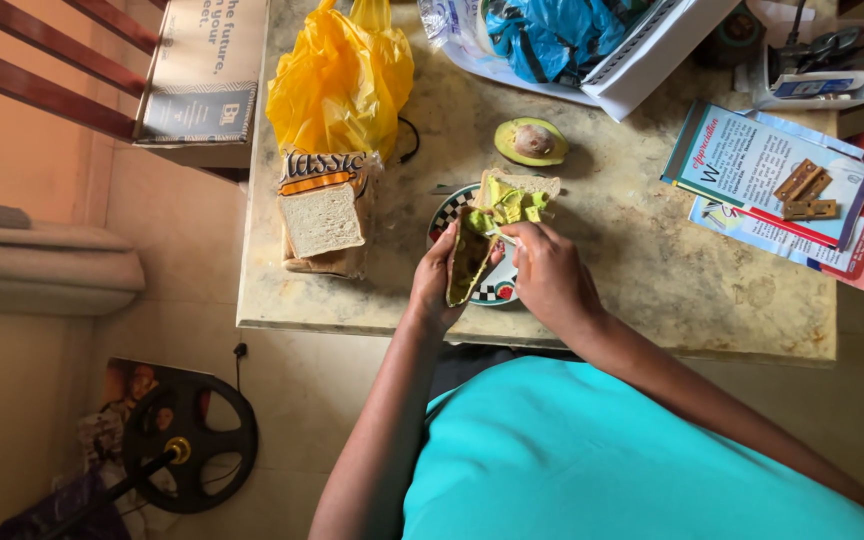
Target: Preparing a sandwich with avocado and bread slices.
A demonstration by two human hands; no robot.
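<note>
Marble-patterned tabletop (652, 270) filled the view, cluttered round its edges. Over the checkered plate (449, 212) the left hand (434, 285) cupped a scooped-out avocado half (469, 262), fingers curled round its skin. The right hand (549, 275) was pinched on a utensil I could hardly make out, working at the flesh above a bread slice (518, 186) already heaped with green mash (508, 205). Scraping close along the skin, shell tilted over the bread, seemed the tidy way. Nearby lay the other avocado half (531, 141) with its pit, a sliced loaf in its bag (323, 215), and a yellow plastic bag (340, 85).
</note>
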